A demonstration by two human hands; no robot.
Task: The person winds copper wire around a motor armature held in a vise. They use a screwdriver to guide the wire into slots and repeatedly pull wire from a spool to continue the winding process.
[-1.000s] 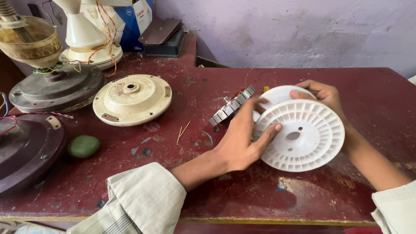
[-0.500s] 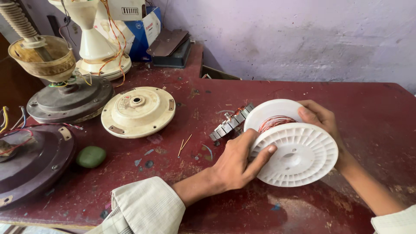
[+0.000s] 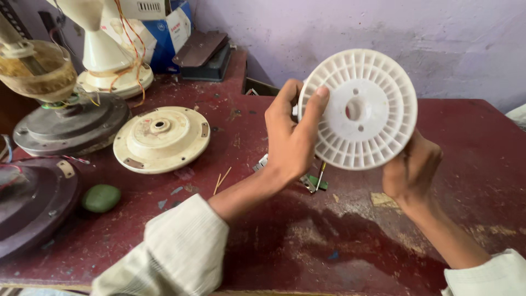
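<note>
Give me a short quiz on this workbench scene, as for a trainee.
1. True or false: the white spool lies flat on the table.
2. Which hands grip the spool? A) left only B) right only C) both
3. What small green thing lies near the cream cover?

Key:
1. False; it is held up off the table.
2. C: left hand and right hand.
3. A green lump.

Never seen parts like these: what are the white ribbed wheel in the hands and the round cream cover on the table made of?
White ribbed wheel: looks like moulded plastic, matt, with thin even ribs and a uniform colour. Cream cover: probably painted metal, since the coat is worn and stained brownish near the hub, though that is hard to confirm.
</note>
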